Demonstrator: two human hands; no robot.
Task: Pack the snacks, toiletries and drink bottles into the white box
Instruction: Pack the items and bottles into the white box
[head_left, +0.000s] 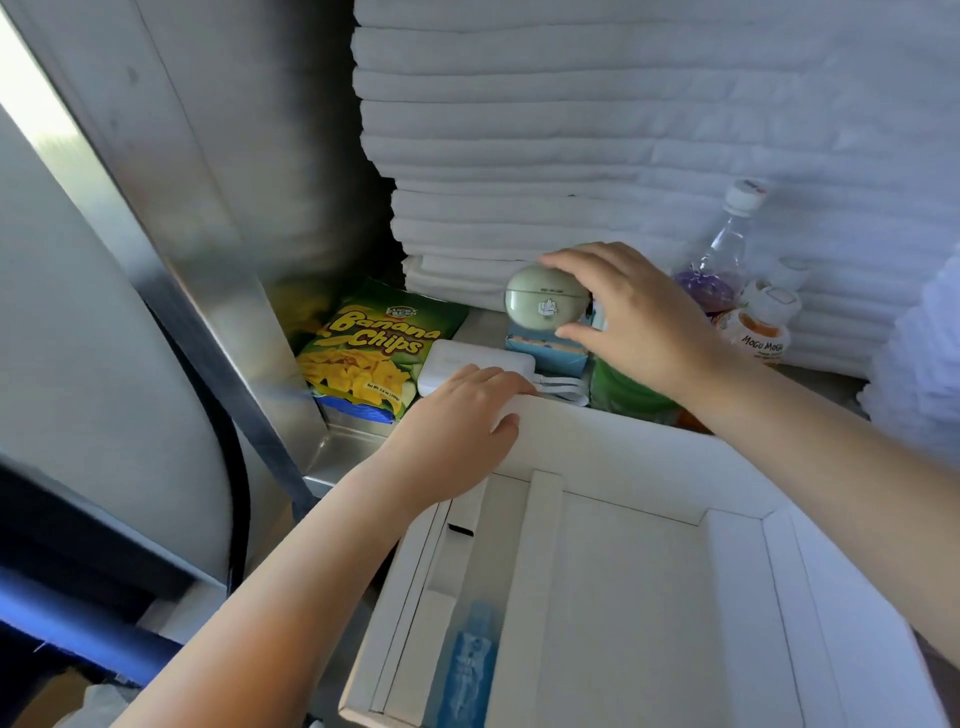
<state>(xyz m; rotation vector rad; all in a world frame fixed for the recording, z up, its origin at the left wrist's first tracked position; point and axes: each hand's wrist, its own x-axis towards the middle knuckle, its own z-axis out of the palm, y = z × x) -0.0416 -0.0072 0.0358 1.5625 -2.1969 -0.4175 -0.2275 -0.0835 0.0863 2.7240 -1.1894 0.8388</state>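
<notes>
Now, in the head view, the right hand (639, 322) pinches the round green case (535, 306) atop a blue carton (545, 353), just behind the white box (623, 431). The left hand (462, 421) has its fingers curled over the box rim. The case looks smooth, light and probably slippery, so it is best held across its sides.

A packet (467, 670) is lying in the left part of the near box (613, 431). Past its far rim the chips bag (374, 348) is lying left, bottles (724, 270) are standing right, a round case (535, 304) between, towels (571, 130) stacking up behind.
</notes>
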